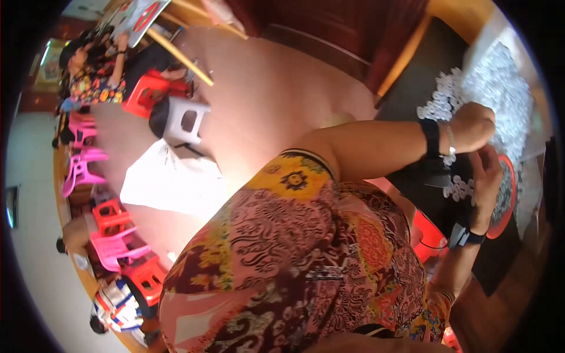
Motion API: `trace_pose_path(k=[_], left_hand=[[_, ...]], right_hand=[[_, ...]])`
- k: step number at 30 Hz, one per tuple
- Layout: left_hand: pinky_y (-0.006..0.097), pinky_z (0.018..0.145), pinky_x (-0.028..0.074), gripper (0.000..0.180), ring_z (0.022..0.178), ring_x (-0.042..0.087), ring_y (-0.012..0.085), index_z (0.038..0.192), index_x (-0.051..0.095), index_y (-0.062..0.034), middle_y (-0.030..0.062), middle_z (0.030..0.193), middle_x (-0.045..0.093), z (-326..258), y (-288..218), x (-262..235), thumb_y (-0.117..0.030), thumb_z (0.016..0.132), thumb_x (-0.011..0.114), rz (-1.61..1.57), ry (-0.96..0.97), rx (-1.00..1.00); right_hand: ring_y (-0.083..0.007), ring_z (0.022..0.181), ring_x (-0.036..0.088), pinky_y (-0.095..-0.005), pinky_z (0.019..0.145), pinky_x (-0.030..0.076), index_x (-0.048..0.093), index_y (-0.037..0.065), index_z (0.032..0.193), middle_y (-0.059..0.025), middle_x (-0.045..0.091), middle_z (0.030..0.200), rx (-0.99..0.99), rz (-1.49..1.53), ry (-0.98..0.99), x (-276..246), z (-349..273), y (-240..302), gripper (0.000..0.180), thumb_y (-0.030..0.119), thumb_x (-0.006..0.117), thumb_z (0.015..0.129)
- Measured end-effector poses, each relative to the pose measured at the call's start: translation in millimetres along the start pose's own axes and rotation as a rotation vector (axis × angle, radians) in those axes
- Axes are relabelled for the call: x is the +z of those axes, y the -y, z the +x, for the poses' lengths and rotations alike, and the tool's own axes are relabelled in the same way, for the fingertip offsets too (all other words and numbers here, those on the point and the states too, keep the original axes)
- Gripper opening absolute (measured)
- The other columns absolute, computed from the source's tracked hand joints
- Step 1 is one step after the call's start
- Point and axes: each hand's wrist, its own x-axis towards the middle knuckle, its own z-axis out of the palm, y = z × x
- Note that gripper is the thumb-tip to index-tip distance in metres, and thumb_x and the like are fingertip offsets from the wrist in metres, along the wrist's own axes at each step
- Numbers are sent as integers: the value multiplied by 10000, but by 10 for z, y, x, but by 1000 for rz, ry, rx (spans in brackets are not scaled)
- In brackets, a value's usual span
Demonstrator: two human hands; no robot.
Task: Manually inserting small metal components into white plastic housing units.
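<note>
At far left we see plastic stools (88,170) stacked along the wall, out of the way. A white bag (170,179) lies open on the floor. Our left hand (471,126) is curled shut over white rings (458,189), seemingly pinching one. Our right hand (487,176) cups the red tray (511,194) edge, steadying it by the ring heap (494,82) on the table.

Red stools (144,94) and pink stools (79,167) line the left side of a room, a white stool (187,120) standing among them. A white bag (168,182) lies on the floor nearby, where another person (94,79) in floral dress sits.
</note>
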Motion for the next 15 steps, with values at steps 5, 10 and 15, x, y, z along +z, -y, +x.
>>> trace_pose_path(k=[5,10,15], left_hand=[[421,558,444,126,628,566,311,539,574,-34,147,617,545,39,-16,-292,-152,585,577,319,69,368],[225,450,375,200,475,489,109,724,558,-50,28,592,540,22,-402,-445,-196,846,496,-695,259,-621],[215,472,391,213,506,517,114,764,542,-53,37,618,560,-24,-418,-480,-221,879,480,-688,300,-675]], right_hand=[[-145,816,558,-252,770,436,593,-1,944,-53,583,842,-146,197,-77,12,131,-145,126,67,586,838],[-110,732,552,-238,685,439,584,1,1021,-36,594,781,-126,652,-119,32,139,-165,172,46,576,855],[-84,754,566,-220,703,466,602,10,1029,-20,622,832,-81,729,-199,57,126,-140,180,58,593,855]])
